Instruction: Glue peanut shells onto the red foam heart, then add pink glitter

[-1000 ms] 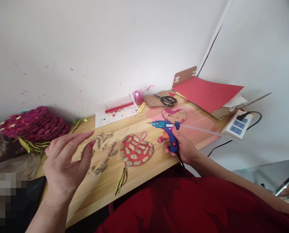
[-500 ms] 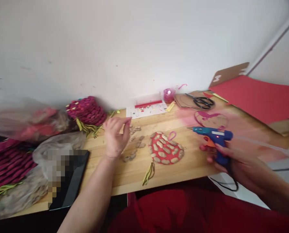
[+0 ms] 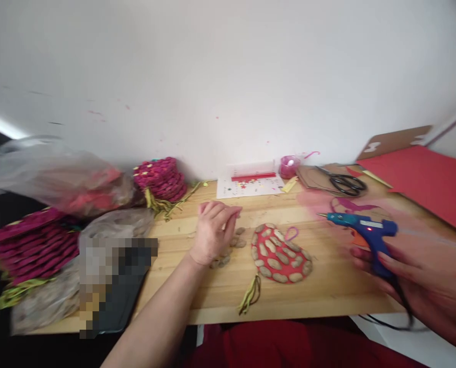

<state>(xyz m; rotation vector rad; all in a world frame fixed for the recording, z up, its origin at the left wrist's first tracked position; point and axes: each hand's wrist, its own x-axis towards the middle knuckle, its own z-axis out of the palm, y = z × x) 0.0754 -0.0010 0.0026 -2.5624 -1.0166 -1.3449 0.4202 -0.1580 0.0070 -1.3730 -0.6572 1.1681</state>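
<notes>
In my right hand (image 3: 398, 271) is a blue glue gun (image 3: 379, 232) with an orange trigger and a small red light, its nozzle pointing left above the table. My left hand (image 3: 215, 230) hovers over several loose peanut shells (image 3: 238, 240), thumb and fingertips pinched together. Whatever the pinch holds, if anything, cannot be made out. Between the hands lies a red heart-shaped piece (image 3: 266, 244) covered with peanut shells, with a pink loop on top and a yellow-green tassel (image 3: 247, 296). Behind the glue gun, a cardboard heart with magenta patches (image 3: 348, 205) is partly hidden.
Black-handled scissors (image 3: 346, 184) rest on cardboard at the back right, beside a pink cup (image 3: 289, 166). White paper (image 3: 228, 191) holds small confetti. Magenta woven pieces (image 3: 161, 179), plastic bags (image 3: 51, 163) and a dark flat object (image 3: 130, 291) occupy the left. Red sheets (image 3: 434, 179) lie right.
The view has swung left, so everything sits further right and lower. My left hand has moved slightly right over the loose shells, still pinched. The glue gun stays in my right hand.
</notes>
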